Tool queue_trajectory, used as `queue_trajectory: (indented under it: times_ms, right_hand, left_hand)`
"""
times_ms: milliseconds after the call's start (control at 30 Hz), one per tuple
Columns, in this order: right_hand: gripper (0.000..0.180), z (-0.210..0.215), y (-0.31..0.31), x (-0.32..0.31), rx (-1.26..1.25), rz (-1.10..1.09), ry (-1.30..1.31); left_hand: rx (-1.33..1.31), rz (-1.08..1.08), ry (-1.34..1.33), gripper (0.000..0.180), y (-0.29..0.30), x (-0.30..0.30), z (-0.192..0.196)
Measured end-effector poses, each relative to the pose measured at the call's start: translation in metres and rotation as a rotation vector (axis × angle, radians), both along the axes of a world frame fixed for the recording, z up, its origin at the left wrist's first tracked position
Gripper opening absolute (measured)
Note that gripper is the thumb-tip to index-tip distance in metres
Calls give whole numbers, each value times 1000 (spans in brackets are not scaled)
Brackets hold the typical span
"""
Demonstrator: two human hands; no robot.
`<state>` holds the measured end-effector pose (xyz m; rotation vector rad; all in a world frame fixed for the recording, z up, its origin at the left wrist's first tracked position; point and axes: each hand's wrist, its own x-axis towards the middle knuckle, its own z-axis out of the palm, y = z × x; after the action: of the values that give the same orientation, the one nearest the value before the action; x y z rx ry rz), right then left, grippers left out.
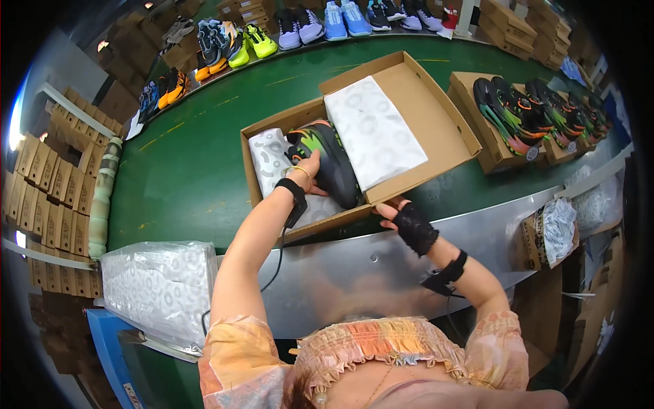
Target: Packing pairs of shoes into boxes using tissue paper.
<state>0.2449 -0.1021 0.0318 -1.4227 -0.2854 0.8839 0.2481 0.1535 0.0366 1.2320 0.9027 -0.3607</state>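
An open cardboard shoebox (443,123) lies tilted on the green table in front of me, its lid folded back to the right. Inside the tray, a black shoe with green and orange accents (334,163) rests on white patterned tissue paper (268,151). My left hand (306,174) is closed on the side of this shoe, the thumb near its laces. At the box's near corner, my right hand (407,221), in a black fingerless glove, pinches the cardboard edge. A white tissue sheet (375,133) covers part of the lid.
Shoes on boxes (511,116) stand at the right. A row of colourful shoes (300,27) lines the table's far edge. A wrapped stack of patterned paper (160,286) lies near left. Stacked shoeboxes (51,177) fill the left side; a box of crumpled plastic (552,232) sits near right.
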Motion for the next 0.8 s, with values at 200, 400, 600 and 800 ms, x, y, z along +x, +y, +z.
queue_trajectory:
  times_ms: [200, 400, 600, 800]
  right_hand:
    - [46, -20, 40, -7, 82, -347, -206]
    - [56, -3, 46, -4, -465, -180, -1530]
    - [46, -25, 55, -2, -413, -4, -1772]
    - [47, -14, 54, -3, -405, 127, -1600]
  left_hand:
    - [87, 80, -3, 69, 14, -13, 12]
    - [358, 471, -655, 54, 58, -105, 38]
    - [497, 421, -318, 54, 45, -141, 13]
    - [183, 456, -524, 36, 58, -148, -12]
